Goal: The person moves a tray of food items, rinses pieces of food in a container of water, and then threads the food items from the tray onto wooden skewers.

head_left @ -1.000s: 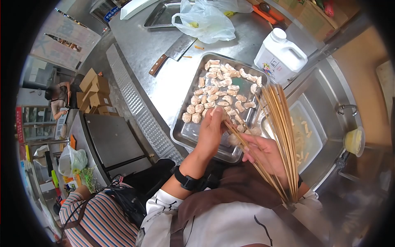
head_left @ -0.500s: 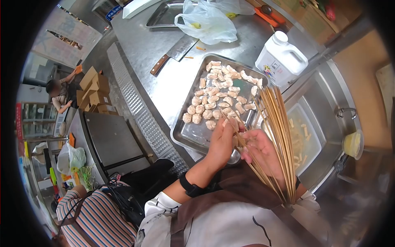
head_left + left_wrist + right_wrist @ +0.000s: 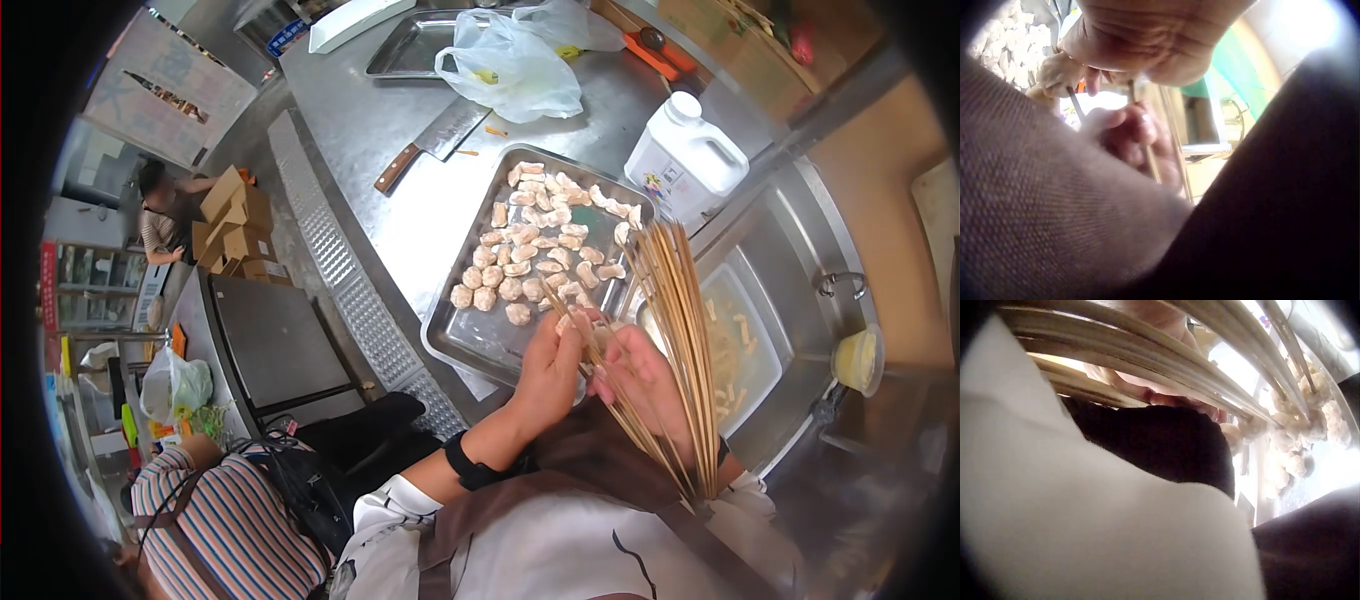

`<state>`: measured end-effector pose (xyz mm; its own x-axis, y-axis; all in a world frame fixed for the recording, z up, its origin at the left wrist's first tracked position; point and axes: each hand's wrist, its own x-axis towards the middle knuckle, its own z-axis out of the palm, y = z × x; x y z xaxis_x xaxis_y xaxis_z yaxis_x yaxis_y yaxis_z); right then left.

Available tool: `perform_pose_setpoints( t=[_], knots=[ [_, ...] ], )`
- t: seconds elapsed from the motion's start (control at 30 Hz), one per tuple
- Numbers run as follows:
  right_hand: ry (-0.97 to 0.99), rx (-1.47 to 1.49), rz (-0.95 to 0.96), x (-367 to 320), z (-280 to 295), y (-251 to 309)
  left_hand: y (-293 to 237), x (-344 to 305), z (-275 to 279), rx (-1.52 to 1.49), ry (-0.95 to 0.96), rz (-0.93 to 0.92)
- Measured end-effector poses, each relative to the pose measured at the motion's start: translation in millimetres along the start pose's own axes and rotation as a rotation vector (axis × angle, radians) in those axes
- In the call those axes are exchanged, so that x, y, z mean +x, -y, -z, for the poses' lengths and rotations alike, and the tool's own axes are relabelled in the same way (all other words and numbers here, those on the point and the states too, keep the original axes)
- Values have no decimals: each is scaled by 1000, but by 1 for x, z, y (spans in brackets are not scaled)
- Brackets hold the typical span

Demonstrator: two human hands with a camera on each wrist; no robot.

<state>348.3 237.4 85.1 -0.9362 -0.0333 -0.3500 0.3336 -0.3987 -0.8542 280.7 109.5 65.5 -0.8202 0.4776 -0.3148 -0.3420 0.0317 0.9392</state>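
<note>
1. Left hand (image 3: 548,368), at 6 o'clock of the tray, with a black wristband (image 3: 462,462) on the wrist. Its fingertips pinch one pale food piece (image 3: 566,322) above the tray's near rim. The left wrist view shows that piece (image 3: 1055,70) against a single skewer (image 3: 1075,102); whether the stick passes through it cannot be told.
2. Right hand (image 3: 640,378), just beside the left hand at its 3 o'clock. Its fingers are curled round a skewer bundle (image 3: 682,320). The butt ends are gathered low toward 6 o'clock and the tips fan out toward 12 o'clock, over the tray's right edge. In the right wrist view the sticks (image 3: 1147,356) cross the top of the picture.
3. Tray (image 3: 470,345), steel, on a steel counter (image 3: 400,215). The near part is bare; loose food pieces (image 3: 530,250) cover the far part.
4. Sink (image 3: 800,270), at 3 o'clock of the tray, holding a clear tub (image 3: 735,340) of pale strips. A yellow-filled cup (image 3: 858,362) sits further toward 3 o'clock.
5. White jug (image 3: 685,155), capped, at 1 o'clock, just beside the tray's far corner.
6. Cleaver (image 3: 435,140), wooden handle, lying flat at 11 o'clock.
7. Plastic bag (image 3: 510,65), crumpled, at 12 o'clock beyond the cleaver, with a second tray (image 3: 400,50) behind it.
8. Cardboard boxes (image 3: 235,225), stacked at 9 o'clock, well apart from the counter.
</note>
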Motion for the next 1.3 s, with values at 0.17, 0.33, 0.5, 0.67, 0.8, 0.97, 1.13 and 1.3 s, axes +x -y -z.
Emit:
perform_pose_setpoints(
  t=[0.17, 0.33, 0.5, 0.67, 0.8, 0.97, 1.13, 1.3],
  knots=[
    [-129, -36, -40, 2, -3, 13, 25, 11, 10, 175, -59, -142],
    [-195, 284, 48, 5, -1, 17, 33, 15, 10, 186, -117, -97],
    [-27, -21, -6, 1, 7, 22, 24, 20, 17, 174, 69, -24],
    [-51, 16, -21, -1, 17, 20, 73, 47, 81, 533, -241, -133],
    [-15, 105, 47, 0, 19, 15, 84, 48, 98, 990, -126, -55],
    [21, 152, 25, 1, 21, 12, 91, 53, 83, 1157, -109, -176],
    [23, 69, -59, 0, 24, 9, 108, 61, 93, 569, -169, -7],
    [68, 8, -70, 0, 24, 5, 48, 51, 86, -527, -133, 237]
  ],
)
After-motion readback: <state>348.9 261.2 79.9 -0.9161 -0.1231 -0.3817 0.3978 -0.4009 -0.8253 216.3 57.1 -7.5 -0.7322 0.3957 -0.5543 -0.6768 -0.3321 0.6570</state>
